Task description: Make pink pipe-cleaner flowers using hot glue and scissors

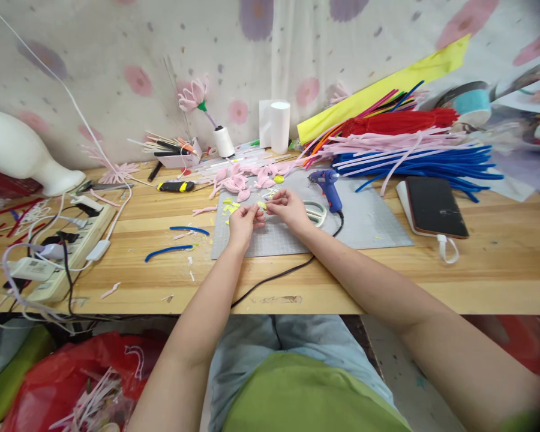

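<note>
Over the grey cutting mat [364, 222], my left hand [245, 224] and my right hand [288, 210] meet, fingertips pinched on a small yellow piece [261, 206] between them. Its exact shape is too small to make out. Beside my left hand lie yellow scraps [231, 207]. Just beyond the hands are pink fuzzy petal shapes [234, 182] made of pipe cleaner. Scissors [317, 213] with pale handles rest partly hidden behind my right wrist. A blue hot glue gun [327, 187] lies to the right of them, its black cord running toward the table's front edge.
Bundles of blue pipe cleaners [423, 171], pink ones and red ones [396, 123] fill the back right. A phone [436, 206] on a white stand is at right. A pink flower [194, 96] stands in a white spool. At left are a power strip [74, 252] and tangled cables.
</note>
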A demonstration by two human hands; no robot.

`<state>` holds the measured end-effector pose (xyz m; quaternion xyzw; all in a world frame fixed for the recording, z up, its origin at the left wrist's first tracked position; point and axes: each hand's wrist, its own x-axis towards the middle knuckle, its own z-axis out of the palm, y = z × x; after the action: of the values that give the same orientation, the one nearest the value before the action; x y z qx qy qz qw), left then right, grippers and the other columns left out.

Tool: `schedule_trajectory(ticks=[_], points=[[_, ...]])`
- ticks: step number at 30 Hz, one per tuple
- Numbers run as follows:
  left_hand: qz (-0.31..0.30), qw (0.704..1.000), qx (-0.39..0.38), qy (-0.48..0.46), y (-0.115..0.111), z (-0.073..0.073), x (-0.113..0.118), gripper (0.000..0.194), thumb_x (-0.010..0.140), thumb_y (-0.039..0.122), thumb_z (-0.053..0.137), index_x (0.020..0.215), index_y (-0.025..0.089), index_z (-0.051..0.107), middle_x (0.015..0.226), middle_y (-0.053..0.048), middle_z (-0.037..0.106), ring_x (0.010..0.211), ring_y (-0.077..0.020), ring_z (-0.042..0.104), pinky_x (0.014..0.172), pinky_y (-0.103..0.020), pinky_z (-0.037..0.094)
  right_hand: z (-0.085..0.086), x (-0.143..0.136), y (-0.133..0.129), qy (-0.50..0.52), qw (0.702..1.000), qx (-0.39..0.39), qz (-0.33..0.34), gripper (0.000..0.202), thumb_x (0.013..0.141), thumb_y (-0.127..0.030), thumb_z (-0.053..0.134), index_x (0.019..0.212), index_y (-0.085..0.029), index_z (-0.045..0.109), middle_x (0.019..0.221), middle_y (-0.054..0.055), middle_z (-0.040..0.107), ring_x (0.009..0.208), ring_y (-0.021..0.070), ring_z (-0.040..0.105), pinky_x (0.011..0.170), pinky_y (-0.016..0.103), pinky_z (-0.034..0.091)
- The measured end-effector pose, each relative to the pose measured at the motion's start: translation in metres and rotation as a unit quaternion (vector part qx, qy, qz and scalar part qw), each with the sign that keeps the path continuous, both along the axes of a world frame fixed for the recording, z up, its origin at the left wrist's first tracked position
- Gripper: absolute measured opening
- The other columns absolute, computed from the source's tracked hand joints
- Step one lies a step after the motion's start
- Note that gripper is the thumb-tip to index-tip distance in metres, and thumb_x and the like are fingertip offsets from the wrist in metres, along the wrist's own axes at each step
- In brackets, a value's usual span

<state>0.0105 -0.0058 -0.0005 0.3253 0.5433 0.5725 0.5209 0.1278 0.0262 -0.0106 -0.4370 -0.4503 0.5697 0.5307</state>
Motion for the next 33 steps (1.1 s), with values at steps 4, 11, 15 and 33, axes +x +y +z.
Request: schedule_trajectory(ticks=[4,11,15,33], points=[[0.004,1.000,0.005,0.004,-0.0002,-0.0001,-0.0001,0.021,0.071,0.031,0.067,0.072,0.011,0.058,0.059,0.000,0.060,0.049,-0.0067,0.056,0.053,-0.022,0.051,0.0004,0.0005,-0.0006,-0.004,1.000,0.006,0.005,0.032,0.059,-0.017,0.072,0.075,-0.020,0.043,0.067,-0.005,0.063,0.061,0.0089,0.062,0.068,0.027,0.054],[0.010,1.000,0.005,0.012,0.0005,-0.0005,0.0001,0.021,0.070,0.030,0.067,0.070,0.012,0.057,0.058,0.001,0.059,0.048,-0.0069,0.055,0.050,-0.021,0.050,0.0009,0.0015,-0.0013,-0.004,1.000,0.014,0.008,0.035,0.058,-0.020,0.074,0.075,-0.020,0.044,0.067,-0.005,0.062,0.062,0.0090,0.061,0.067,0.028,0.054],[0.007,1.000,0.004,0.014,0.0011,-0.0012,0.0000,0.020,0.070,0.029,0.066,0.070,0.011,0.058,0.057,0.001,0.058,0.047,-0.0065,0.054,0.049,-0.021,0.050,0.0018,0.0012,-0.0013,0.002,1.000,0.009,0.008,0.034,0.058,-0.017,0.072,0.075,-0.020,0.044,0.066,-0.005,0.062,0.061,0.0089,0.060,0.068,0.028,0.053],[0.000,1.000,-0.007,0.002,-0.0004,0.0038,-0.0012,0.027,0.068,0.038,0.067,0.071,0.011,0.060,0.060,-0.001,0.059,0.050,-0.0086,0.056,0.052,-0.024,0.050,0.0000,0.0011,0.0005,0.007,1.000,0.014,0.008,0.033,0.057,-0.015,0.071,0.075,-0.020,0.044,0.065,-0.006,0.061,0.059,0.0083,0.060,0.064,0.025,0.053]])
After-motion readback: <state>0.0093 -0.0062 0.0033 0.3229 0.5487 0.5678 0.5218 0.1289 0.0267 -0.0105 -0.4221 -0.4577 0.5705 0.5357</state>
